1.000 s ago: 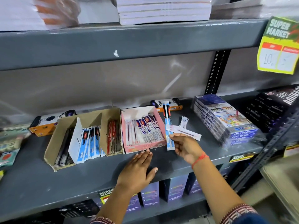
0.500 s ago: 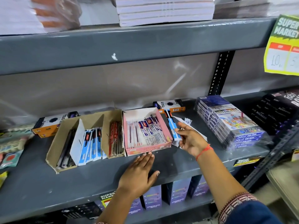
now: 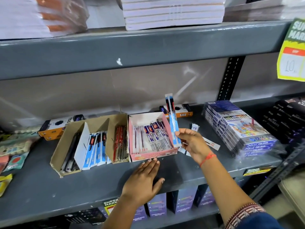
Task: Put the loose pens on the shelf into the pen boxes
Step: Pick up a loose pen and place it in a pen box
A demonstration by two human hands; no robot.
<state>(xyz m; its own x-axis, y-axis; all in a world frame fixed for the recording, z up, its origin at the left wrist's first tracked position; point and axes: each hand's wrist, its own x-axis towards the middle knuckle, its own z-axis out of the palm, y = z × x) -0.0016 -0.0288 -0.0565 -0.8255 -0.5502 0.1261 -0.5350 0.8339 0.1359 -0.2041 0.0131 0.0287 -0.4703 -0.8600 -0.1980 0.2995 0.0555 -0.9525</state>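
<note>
Head view. Right hand (image 3: 192, 142) pinches a blue-wrapped pen (image 3: 172, 119) by its lower end, fingers closed on it, pen raised nearly upright just off the right wall of the pink box (image 3: 153, 154). Left hand (image 3: 143, 179) lies flat and open on the shelf (image 3: 41, 187), holding nothing, fingertips touching the pink box's front wall near the shelf's front edge.

Pink box holds white-wrapped pens. The brown box (image 3: 66, 146) to its left holds blue-wrapped pens (image 3: 95, 146) in its middle section.

Loose pens remaining: white-wrapped one (image 3: 212, 143) flat on the shelf right of the right hand; smaller packets (image 3: 194, 127) behind it.

Step, judged: pen lifted, not yet placed. Next move calls for carrying it left, past the pink box, to the matching blue section, then laying it lengthwise. Task looks unfinished.
</note>
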